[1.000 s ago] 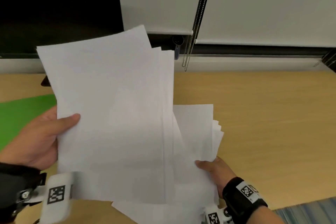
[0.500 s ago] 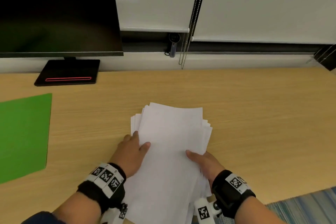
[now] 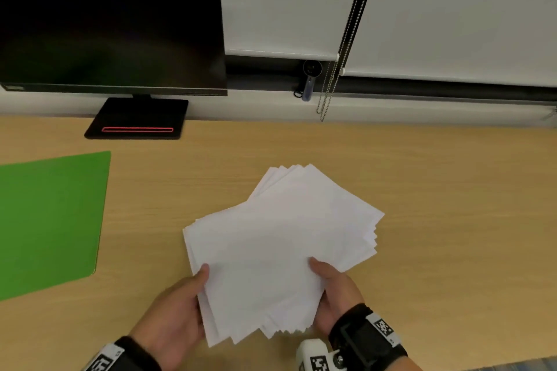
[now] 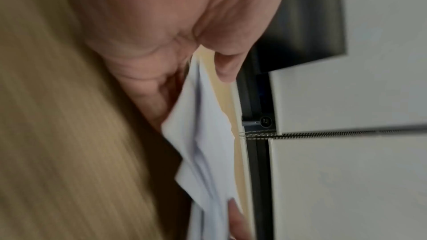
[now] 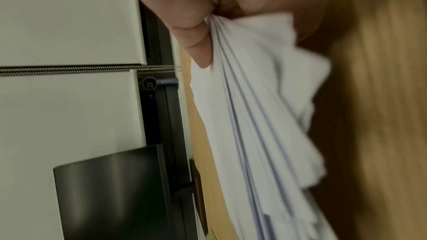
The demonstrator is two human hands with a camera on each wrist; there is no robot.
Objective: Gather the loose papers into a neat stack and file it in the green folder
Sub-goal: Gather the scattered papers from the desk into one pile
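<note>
— Papers (image 3: 283,250)? 
— Fanned, uneven; pinched by left hand (image 3: 174,307) and right hand (image 3: 334,289), thumbs on top, above worktop (image 3: 437,190).
— Green folder (image 3: 51,220)? 
— Flat, closed, well left.

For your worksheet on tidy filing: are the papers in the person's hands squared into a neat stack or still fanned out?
Fanned out. The papers show stepped, staggered corners at both ends, gripped by the left hand and right hand.

An office: a dark monitor (image 3: 111,18) on a flat black stand (image 3: 135,119) at the back of a pale wood bench (image 3: 437,190), white roller blinds (image 3: 437,9) with bead chains (image 3: 346,39) behind, a green folder (image 3: 51,220) (lying closed) at the left
</note>
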